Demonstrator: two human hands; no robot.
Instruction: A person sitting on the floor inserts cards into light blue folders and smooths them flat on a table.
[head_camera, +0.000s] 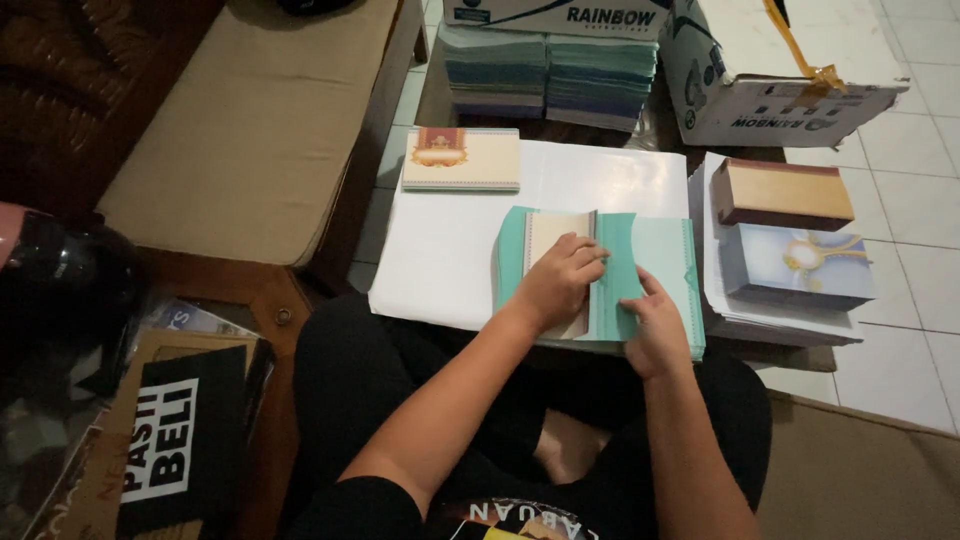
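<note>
I see a white board (450, 250) across the lap, one teal card stack (665, 270) on it, long axis left to right, its top card's flap (612, 275) folded open, my left hand (555, 285) flat on the cream inside, fingers spread (holding nothing), my right hand (655, 335) pinching the flap's near edge, two card stacks (790, 230) to the right.

A stack of teal cards (665, 275) with scalloped edges lies flat on the near right part of a white sheet, its top card folded open to show a cream inner panel (548, 238) at the left.
</note>
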